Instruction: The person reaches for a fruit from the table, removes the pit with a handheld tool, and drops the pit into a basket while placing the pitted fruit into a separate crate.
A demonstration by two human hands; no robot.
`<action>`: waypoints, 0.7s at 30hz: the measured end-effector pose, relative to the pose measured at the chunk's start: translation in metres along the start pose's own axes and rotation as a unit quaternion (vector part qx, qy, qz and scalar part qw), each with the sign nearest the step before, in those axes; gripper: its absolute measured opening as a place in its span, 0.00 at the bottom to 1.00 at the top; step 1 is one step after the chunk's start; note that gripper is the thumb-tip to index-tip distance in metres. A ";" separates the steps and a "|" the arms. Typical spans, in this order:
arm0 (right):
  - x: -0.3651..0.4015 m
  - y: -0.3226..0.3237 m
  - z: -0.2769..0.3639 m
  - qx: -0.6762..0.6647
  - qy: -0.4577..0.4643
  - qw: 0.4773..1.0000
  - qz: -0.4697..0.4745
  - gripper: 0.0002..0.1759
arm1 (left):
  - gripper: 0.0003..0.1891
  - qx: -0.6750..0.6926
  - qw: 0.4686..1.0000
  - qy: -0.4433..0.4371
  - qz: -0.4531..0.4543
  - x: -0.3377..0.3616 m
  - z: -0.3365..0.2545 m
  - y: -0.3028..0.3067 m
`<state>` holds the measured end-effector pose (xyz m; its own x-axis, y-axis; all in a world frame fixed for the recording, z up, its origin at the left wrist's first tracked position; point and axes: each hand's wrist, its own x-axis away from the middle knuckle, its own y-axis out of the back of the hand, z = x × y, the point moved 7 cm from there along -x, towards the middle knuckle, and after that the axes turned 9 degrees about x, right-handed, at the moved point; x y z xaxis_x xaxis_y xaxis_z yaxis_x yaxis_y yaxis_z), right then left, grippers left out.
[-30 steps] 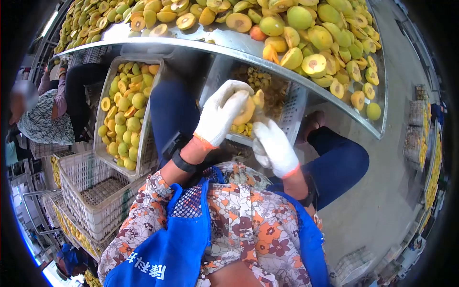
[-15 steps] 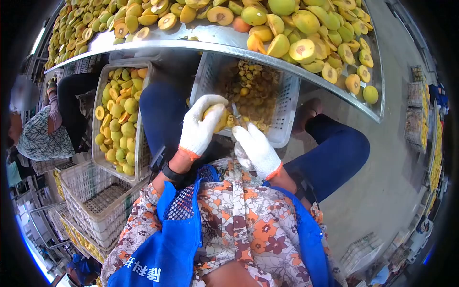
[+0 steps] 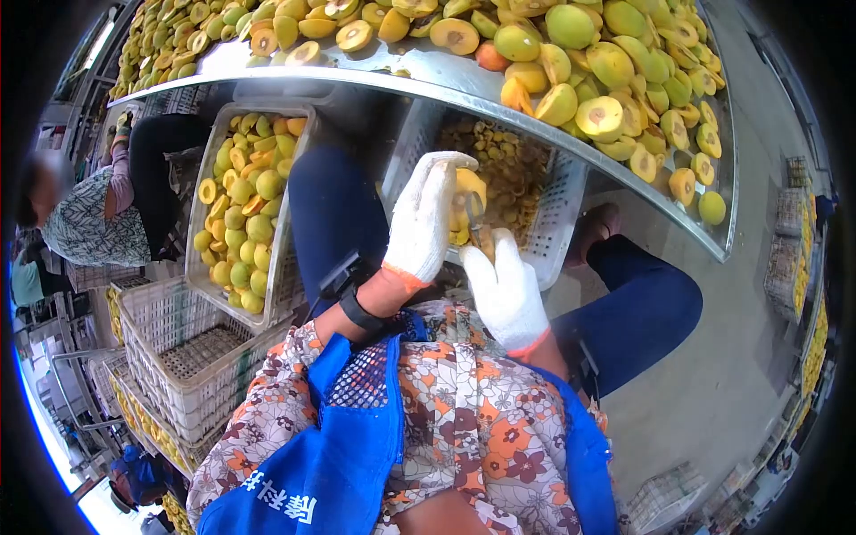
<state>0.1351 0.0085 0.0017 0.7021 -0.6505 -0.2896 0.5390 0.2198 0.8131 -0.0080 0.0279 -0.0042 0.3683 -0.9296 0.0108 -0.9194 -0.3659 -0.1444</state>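
My left hand (image 3: pixel 421 221), in a white knit glove with an orange cuff, is closed around a cut yellow peach (image 3: pixel 467 189), its cut face turned toward my right hand. In my gloved right hand (image 3: pixel 510 299) is a small pitting knife (image 3: pixel 481 235) with a curved metal tip, which reaches the peach flesh. Both hands are above a grey perforated crate (image 3: pixel 563 209) that contains brownish pits and yellow scraps (image 3: pixel 510 169). Part of the knife's handle is hidden by my right fingers.
A metal table (image 3: pixel 401 82) heaped with halved peaches (image 3: pixel 599 118) spans the front. Left of my leg stands a crate of peaches (image 3: pixel 245 214), with stacked white crates (image 3: pixel 183 357) nearer me. Another person (image 3: pixel 94 209) sits at far left. More crates (image 3: pixel 780 241) line the right side.
The peach has been turned so that its cut face shows, and the knife tip is now against it. My left hand has tilted more upright. The whole view has shifted slightly.
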 end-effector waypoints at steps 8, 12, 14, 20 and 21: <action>0.000 -0.012 -0.011 -0.117 -0.144 0.982 0.036 0.16 | 0.18 -0.034 0.999 0.005 -0.010 0.006 -0.003 -0.005; 0.005 -0.013 -0.018 -0.206 -0.280 0.937 0.040 0.19 | 0.16 -0.045 0.999 0.018 0.017 0.003 0.004 -0.006; 0.006 -0.014 -0.017 -0.173 -0.220 0.959 0.052 0.20 | 0.16 -0.064 0.997 0.030 0.021 0.001 0.005 -0.006; 0.006 -0.010 -0.001 0.058 0.024 0.998 0.003 0.18 | 0.13 -0.158 0.987 -0.016 -0.009 0.005 0.005 -0.005; 0.004 -0.008 0.004 0.099 0.072 0.992 -0.029 0.18 | 0.12 -0.185 0.982 -0.040 -0.016 0.004 0.002 -0.005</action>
<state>0.1321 0.0012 -0.0045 0.7388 -0.5447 -0.3968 0.4887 0.0277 0.8720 -0.0019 0.0257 -0.0052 0.3934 -0.9166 -0.0710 -0.8890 -0.3989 0.2250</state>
